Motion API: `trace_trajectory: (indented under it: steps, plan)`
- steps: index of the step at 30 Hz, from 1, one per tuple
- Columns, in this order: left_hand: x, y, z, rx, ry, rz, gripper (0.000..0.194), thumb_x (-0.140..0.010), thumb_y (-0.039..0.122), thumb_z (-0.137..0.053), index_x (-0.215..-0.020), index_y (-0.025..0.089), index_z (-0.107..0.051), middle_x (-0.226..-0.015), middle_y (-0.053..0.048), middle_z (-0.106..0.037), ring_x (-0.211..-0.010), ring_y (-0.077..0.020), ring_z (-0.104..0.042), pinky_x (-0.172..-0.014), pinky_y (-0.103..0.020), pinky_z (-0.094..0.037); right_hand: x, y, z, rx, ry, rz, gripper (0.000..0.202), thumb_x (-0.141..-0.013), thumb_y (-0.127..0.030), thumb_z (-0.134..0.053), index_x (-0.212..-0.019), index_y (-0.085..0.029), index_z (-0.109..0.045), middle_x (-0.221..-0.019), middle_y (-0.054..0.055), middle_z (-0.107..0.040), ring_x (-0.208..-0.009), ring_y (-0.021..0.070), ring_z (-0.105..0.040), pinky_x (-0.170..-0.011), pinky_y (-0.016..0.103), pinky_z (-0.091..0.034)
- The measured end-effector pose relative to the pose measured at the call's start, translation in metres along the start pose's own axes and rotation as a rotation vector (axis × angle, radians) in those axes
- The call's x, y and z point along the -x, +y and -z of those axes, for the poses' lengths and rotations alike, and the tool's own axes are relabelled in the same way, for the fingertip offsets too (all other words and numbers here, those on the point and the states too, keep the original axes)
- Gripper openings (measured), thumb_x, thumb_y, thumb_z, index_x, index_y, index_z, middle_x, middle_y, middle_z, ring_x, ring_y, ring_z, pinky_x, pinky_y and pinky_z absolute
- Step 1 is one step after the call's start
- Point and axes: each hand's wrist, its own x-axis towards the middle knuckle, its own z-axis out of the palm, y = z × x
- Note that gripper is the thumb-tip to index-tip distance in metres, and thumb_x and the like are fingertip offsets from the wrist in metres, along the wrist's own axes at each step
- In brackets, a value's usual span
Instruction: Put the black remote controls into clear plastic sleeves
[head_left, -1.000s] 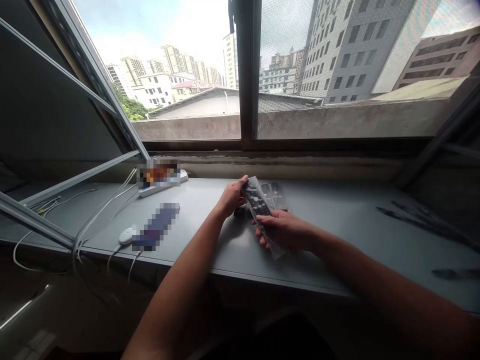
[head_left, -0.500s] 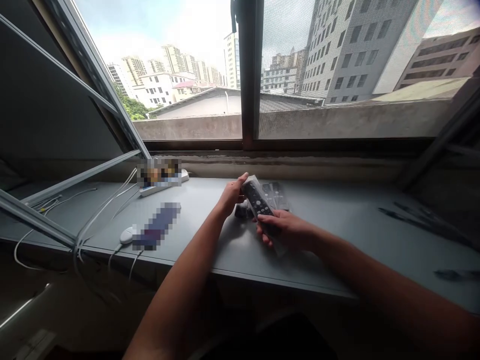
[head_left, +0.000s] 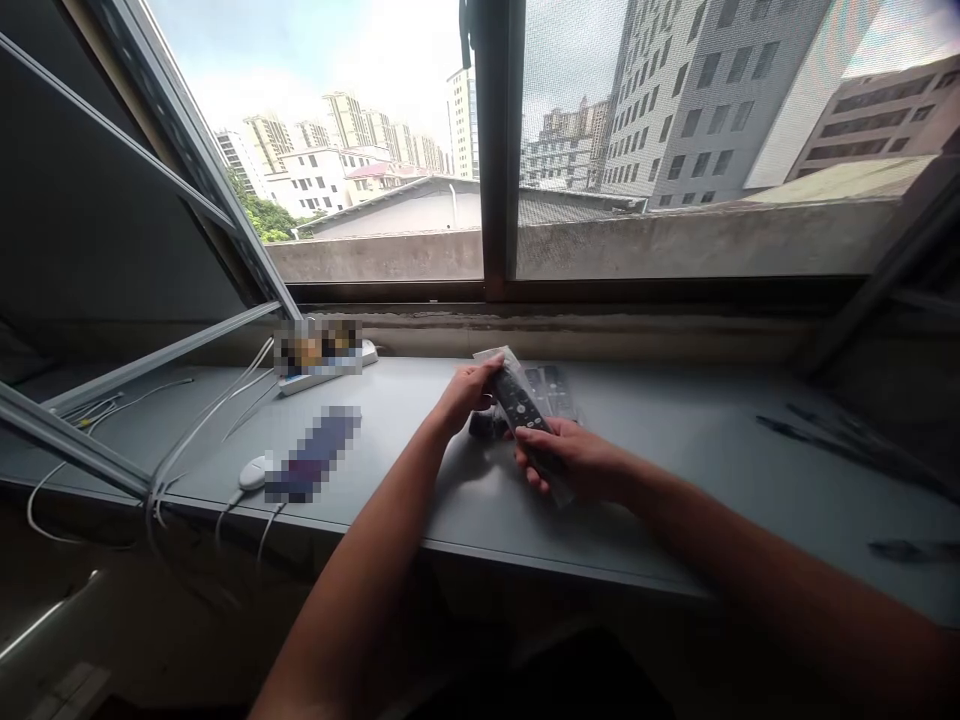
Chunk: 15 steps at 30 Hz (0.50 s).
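A black remote control (head_left: 520, 404) in a clear plastic sleeve is held slantwise above the table between both hands. My right hand (head_left: 559, 452) wraps round its lower end, thumb on top near the buttons. At the upper end, my left hand (head_left: 471, 390) pinches the sleeve, whose open-looking edge sticks out past the remote. Behind it, more wrapped remotes (head_left: 556, 388) lie on the table. A small dark object (head_left: 484, 425) sits under my left hand, partly hidden, and I cannot make out its kind.
On the grey table (head_left: 675, 440) a blurred-out phone-like thing (head_left: 311, 465) lies left, beside a round white charger (head_left: 255, 472). A white power strip (head_left: 330, 372) and loose cables (head_left: 202, 440) are further back. Dark straps (head_left: 855, 445) lie right; a metal frame (head_left: 247, 240) leans left.
My left thumb and fingers have moved onto the sleeve's upper end, and more of the plastic now shows beyond the remote. My right hand has barely moved.
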Motion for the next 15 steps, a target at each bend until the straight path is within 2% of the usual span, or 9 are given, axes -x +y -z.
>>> trace_trajectory:
  steps: [5, 11, 15]
  plan:
    - [-0.0002, 0.002, -0.0001, 0.049, 0.007, -0.036, 0.055, -0.079, 0.067, -0.085, -0.074, 0.015, -0.07, -0.058, 0.003, -0.045, -0.047, -0.0067, -0.033, -0.048, -0.025, -0.02, 0.0005, -0.0016, -0.0021, -0.013, 0.006, -0.025, 0.041, -0.091, -0.048, -0.091, -0.103, -0.015, -0.069, -0.088, 0.006, -0.077, -0.063, 0.0142, -0.07, -0.054, 0.024, -0.061]
    - [0.0013, 0.0017, 0.0042, 0.068, -0.08, -0.043, 0.061, -0.088, 0.074, -0.072, -0.069, 0.016, -0.066, -0.059, -0.001, -0.051, -0.048, -0.0078, -0.035, -0.048, -0.026, -0.016, 0.0, -0.0007, -0.0001, 0.006, 0.015, -0.02, 0.042, -0.093, -0.049, -0.089, -0.107, -0.015, -0.069, -0.082, 0.003, -0.074, -0.056, 0.0119, -0.066, -0.047, 0.022, -0.057]
    - [-0.0011, -0.002, 0.0042, 0.03, -0.111, -0.008, 0.058, -0.088, 0.07, -0.074, -0.068, 0.017, -0.064, -0.06, -0.002, -0.054, -0.047, -0.0084, -0.039, -0.047, -0.026, -0.019, -0.0007, 0.0011, 0.0028, 0.006, 0.024, -0.018, 0.04, -0.094, -0.048, -0.088, -0.107, -0.015, -0.07, -0.084, 0.004, -0.075, -0.056, 0.0124, -0.067, -0.047, 0.023, -0.057]
